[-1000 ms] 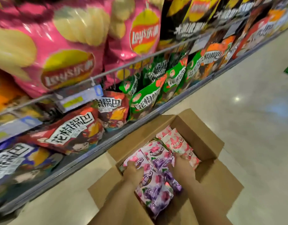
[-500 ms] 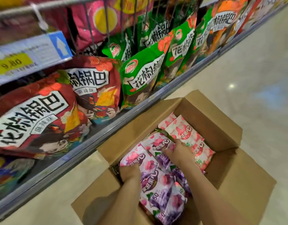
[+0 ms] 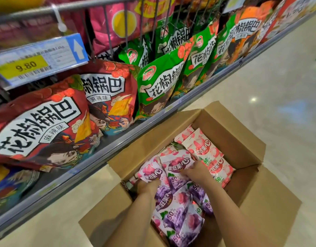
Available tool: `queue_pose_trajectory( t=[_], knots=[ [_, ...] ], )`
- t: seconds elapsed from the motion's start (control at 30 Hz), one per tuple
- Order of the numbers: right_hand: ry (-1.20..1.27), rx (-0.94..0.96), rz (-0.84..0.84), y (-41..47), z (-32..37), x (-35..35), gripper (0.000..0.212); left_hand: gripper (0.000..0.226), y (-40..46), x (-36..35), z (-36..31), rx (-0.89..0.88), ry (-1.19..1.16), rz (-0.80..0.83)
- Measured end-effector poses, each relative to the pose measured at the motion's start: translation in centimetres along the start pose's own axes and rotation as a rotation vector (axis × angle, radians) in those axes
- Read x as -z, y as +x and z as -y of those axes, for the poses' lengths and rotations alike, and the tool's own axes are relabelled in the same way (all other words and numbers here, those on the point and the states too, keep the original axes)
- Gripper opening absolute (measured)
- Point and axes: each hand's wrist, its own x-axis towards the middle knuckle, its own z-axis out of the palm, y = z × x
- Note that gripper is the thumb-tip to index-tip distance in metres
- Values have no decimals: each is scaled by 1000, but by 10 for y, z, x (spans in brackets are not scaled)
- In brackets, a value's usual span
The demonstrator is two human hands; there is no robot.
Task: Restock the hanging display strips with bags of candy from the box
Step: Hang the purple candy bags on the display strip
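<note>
A pale, glossy shop floor [image 3: 260, 90] runs along a low metal shelf [image 3: 118, 145] on my left, and the open cardboard box [image 3: 230, 139] sits on the floor just beside it, its near end cut off by the bottom of the view. The top rack is mostly out of sight, and the small print on the price tag [image 3: 27, 65] is too blurred to read beyond 9.80. My fingers are largely hidden: my left hand [image 3: 146, 187] curls over the lower edge of a purple-and-pink candy bag [image 3: 150, 172] at the left side of the box, holding it, and my right hand [image 3: 195, 171] has its fingers bent onto the bag with dark lettering [image 3: 176, 165] in the middle, though I cannot tell whether they truly clamp it or only press. The candy bags are small glossy pouches, purple grape ones [image 3: 178, 216] heaped at the near end, pink-and-white peach ones [image 3: 205, 148] stacked at the far right, some marked 50%. Red snack bags [image 3: 37, 125] and green snack bags [image 3: 162, 82] lean on the shelf. Compared with half a second ago, my right hand has slid nearer and left, off the peach bags.
</note>
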Motion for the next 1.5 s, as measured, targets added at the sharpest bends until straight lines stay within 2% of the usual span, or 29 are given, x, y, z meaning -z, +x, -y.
queue_pose_trajectory(
  t=[0.1, 0.13, 0.2, 0.27, 0.37, 0.47, 0.53, 0.67, 0.8, 0.9, 1.03, 1.1, 1.2, 1.3, 1.43, 1.5],
  knots=[
    [243, -53, 69, -13, -10, 7, 20, 64, -2, 0, 3, -17, 19, 14],
    [334, -71, 94, -21, -15, 9, 22, 59, -5, 2, 4, -31, 23, 27],
    [497, -98, 114, -32, -26, 11, 46, 38, -19, 5, 4, -65, 8, 79],
    [654, -115, 119, -42, -37, 14, 56, 29, -33, 6, 5, -101, -12, 153],
    [841, -59, 68, -65, -43, 24, 42, 28, -62, 7, 6, -171, -11, 244],
    [967, 55, 25, -92, -44, 39, 41, 31, -93, 10, 3, -252, -21, 305],
    [999, 109, 41, -115, -38, 53, 41, 38, -116, 14, -2, -313, -34, 331],
    [997, 252, 81, -166, -16, 85, 53, 27, -175, 21, -24, -494, -69, 340],
    [1010, 322, 95, -225, 14, 123, 36, 39, -247, 34, -49, -677, -95, 283],
    [1030, 343, 95, -280, 44, 157, 40, 50, -314, 49, -67, -776, -108, 206],
    [1029, 409, 125, -364, 88, 205, 41, 60, -420, 76, -99, -854, -106, 153],
    [1011, 441, 127, -407, 114, 231, 51, 61, -480, 89, -119, -878, -99, 146],
    [1005, 475, 127, -472, 151, 269, 70, 79, -569, 107, -150, -891, -90, 161],
    [1021, 533, 158, -533, 187, 306, 51, 87, -646, 126, -177, -886, -75, 151],
    [1034, 622, 178, -600, 228, 344, 62, 86, -725, 148, -205, -928, -97, 157],
    [1029, 653, 183, -625, 245, 360, 64, 79, -754, 158, -216, -1010, -124, 173]
  ],
)
